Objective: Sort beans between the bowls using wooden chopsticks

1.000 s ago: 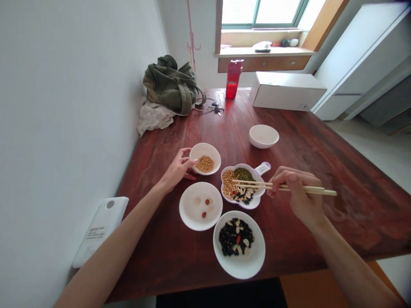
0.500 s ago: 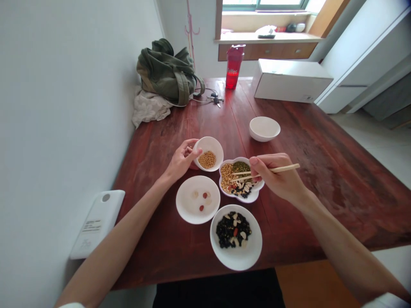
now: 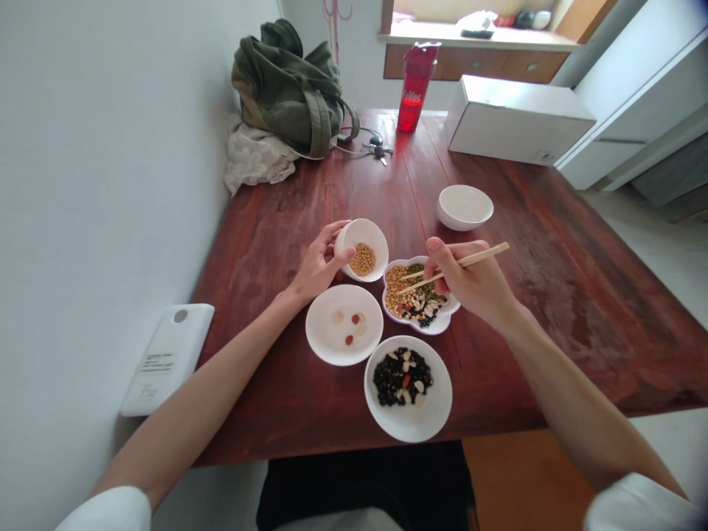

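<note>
My left hand grips the rim of a small white bowl, tilted toward me, with soybeans inside. In my right hand is a pair of chopsticks, closed in the fingers; the tips reach over the soybeans in a flower-shaped dish. That dish also holds green beans, black beans and pale seeds in its sections; my right hand hides part of it. Nearer me lies a white plate with a few red and pale pieces. Beside it stands a white bowl of black beans, with several pale seeds and a reddish nut on top.
An empty white bowl stands farther back on the wooden table. Behind are a green bag, keys, a red bottle and a white box. A white device sits by the left wall.
The view has tipped down slightly. My left hand still holds the soybean bowl, and the chopstick tips have moved a little within the flower-shaped dish.
</note>
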The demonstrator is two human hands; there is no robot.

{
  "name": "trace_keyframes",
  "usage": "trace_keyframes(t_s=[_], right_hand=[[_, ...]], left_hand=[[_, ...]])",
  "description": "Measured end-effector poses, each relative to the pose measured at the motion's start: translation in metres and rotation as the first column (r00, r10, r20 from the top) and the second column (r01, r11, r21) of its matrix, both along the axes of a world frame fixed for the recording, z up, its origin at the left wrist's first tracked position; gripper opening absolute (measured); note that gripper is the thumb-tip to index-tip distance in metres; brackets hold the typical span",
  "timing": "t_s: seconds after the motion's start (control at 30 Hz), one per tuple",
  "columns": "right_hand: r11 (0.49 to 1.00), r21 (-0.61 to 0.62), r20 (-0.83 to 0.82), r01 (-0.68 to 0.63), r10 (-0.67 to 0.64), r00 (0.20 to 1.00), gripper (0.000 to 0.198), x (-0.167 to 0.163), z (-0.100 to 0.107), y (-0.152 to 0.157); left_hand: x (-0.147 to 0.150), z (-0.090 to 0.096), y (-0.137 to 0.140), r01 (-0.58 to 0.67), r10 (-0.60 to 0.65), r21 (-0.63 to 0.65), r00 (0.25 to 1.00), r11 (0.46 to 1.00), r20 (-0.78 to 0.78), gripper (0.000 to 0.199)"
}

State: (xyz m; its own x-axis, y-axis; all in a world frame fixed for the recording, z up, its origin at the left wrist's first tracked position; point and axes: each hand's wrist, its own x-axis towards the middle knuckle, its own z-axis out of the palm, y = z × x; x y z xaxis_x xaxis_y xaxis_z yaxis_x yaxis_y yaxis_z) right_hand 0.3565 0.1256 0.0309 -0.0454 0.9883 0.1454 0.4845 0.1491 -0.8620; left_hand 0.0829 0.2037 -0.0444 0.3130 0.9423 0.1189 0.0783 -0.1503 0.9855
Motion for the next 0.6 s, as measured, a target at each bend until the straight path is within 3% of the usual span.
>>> trace_keyframes(t_s=[0.13, 0.27, 0.4, 0.6], right_hand=[[0.993, 0.098, -0.010, 0.072, -0.072, 0.997, 0.083, -0.005, -0.003, 0.002], [0.983, 0.180, 0.113, 0.023, -0.044, 0.993, 0.081, -0.011, -0.004, 0.005], [0.993, 0.110, 0.126, 0.030, -0.044, 0.991, 0.080, -0.014, -0.004, 0.011], [0.999, 0.009, -0.076, 0.050, -0.050, 0.996, 0.076, -0.016, -0.010, 0.020]], left_hand=[[0.000, -0.003, 0.002, 0.018, -0.019, 0.028, 1.000, 0.999, 0.023, 0.069], [-0.001, -0.006, 0.003, 0.031, -0.032, 0.030, 0.999, 0.999, 0.036, 0.069], [-0.002, -0.006, 0.002, 0.034, -0.034, 0.027, 0.999, 0.999, 0.033, 0.068], [-0.002, -0.005, 0.001, 0.043, -0.044, 0.026, 0.999, 0.999, 0.021, 0.070]])
